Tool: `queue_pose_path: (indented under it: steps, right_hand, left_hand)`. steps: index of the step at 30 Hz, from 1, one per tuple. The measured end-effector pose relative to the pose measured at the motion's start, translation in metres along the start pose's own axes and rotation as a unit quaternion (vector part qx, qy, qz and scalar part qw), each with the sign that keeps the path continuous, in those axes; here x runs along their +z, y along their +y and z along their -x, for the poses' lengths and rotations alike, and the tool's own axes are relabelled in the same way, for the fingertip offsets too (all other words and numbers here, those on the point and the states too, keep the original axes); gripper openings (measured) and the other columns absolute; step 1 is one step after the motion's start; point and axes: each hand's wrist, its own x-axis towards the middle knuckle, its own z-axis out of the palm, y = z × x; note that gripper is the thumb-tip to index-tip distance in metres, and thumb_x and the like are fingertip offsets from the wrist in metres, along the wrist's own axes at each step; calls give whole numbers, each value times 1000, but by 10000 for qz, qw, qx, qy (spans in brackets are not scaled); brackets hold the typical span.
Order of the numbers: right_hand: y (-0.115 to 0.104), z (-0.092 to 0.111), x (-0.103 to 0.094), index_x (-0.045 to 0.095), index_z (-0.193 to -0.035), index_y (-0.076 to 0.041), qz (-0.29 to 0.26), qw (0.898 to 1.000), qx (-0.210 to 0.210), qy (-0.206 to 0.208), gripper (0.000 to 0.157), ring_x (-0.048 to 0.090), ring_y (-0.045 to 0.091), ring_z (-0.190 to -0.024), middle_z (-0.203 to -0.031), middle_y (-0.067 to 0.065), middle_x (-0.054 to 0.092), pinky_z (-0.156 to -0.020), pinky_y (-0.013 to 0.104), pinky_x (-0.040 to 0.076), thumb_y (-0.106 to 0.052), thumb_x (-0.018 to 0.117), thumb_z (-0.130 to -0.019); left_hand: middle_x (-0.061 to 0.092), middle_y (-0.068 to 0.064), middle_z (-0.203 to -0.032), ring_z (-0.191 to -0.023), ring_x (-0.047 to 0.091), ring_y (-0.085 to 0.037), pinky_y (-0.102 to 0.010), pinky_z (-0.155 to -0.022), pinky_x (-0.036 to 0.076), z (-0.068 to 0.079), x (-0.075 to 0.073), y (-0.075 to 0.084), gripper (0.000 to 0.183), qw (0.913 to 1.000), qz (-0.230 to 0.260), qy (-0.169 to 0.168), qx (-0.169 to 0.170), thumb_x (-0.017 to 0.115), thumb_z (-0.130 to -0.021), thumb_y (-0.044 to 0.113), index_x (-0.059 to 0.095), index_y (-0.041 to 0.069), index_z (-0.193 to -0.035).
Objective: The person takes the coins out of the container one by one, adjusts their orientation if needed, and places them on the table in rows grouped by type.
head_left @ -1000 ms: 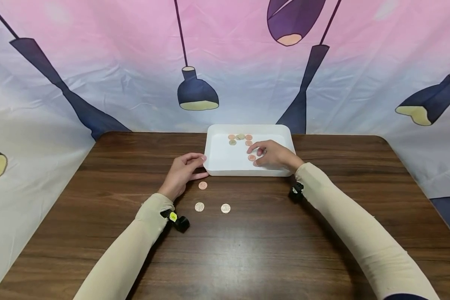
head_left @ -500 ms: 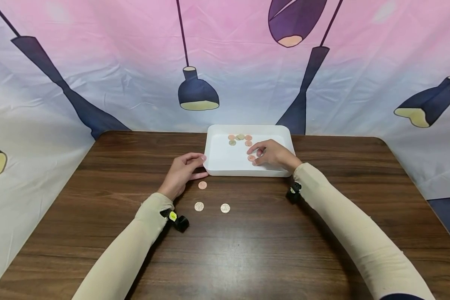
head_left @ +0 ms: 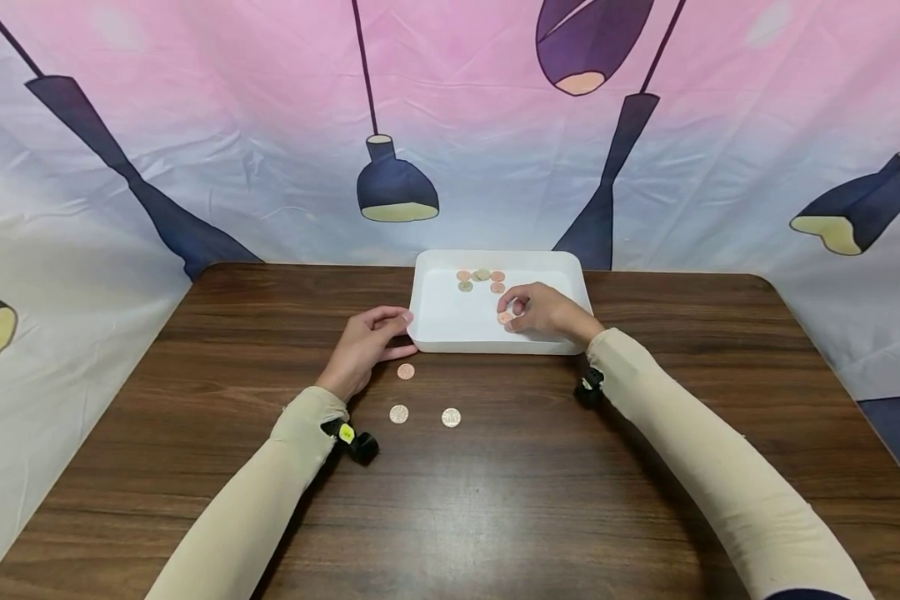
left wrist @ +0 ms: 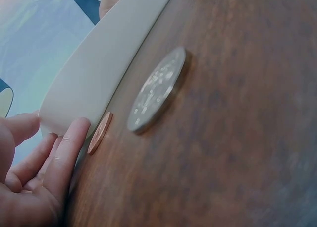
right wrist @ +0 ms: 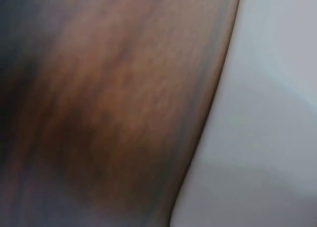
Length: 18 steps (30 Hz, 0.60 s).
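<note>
A white tray [head_left: 457, 321] stands near the table's far edge, and several coins lie inside it. My right hand [head_left: 551, 312] is over the tray, thumb and forefinger pinching a copper coin [head_left: 505, 317]. At the tray's near left corner, my left hand [head_left: 363, 346] touches the outer wall with its fingertips. The left wrist view shows those fingers [left wrist: 69, 150] resting along the tray wall [left wrist: 99, 63], close to a copper coin [left wrist: 100, 133] on the table. In the right wrist view only the tray's side [right wrist: 257, 123] and blurred tabletop appear; the right fingers are hidden there.
Two silvery coins, one left [head_left: 398, 414] and one right [head_left: 451, 417], lie on the brown wooden table [head_left: 450, 517] in front of the tray. Copper [head_left: 497, 276] and yellowish [head_left: 481, 274] coins sit at the tray's back. A patterned cloth [head_left: 270, 167] hangs behind the table.
My right thumb and forefinger have closed in on the copper coin in the tray. The left hand and the other coins keep their places.
</note>
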Motion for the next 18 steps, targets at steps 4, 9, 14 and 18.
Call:
queue_pose_path:
  steps: [4,9,14,18]
  right_hand:
    - [0,3,4,66,-110,-7,479,9976,-499,-18,19,52,28,-95,-102,12,59,-80,35,45,0,75,-95]
    - [-2,10,8,65,-110,-9,876,9929,-801,76,18,52,25,-79,-101,12,62,-72,34,46,2,71,-97]
    - [-7,16,8,68,-116,-11,1163,9902,-755,145,19,53,22,-76,-97,10,67,-70,33,46,-1,67,-101]
    - [-9,17,8,72,-125,-10,1231,9902,-649,81,26,56,23,-80,-100,11,69,-70,31,48,-2,66,-101]
  left_hand:
    - [62,-22,-133,-123,64,-30,-34,-89,68,1,-1,-2,41,10000,-19,28,-65,63,-108,16,59,-5,-142]
    - [62,-22,-133,-127,63,-33,-34,-90,68,1,0,-3,41,9999,-28,-28,-111,64,-108,17,59,-5,-143]
    - [62,-22,-132,-127,62,-34,-35,-91,68,0,0,-2,41,10000,-28,-42,-55,64,-108,17,59,-4,-143]
    - [62,-21,-131,-127,63,-33,-34,-91,67,0,0,-1,41,10000,-64,-22,-60,64,-108,18,59,-4,-143]
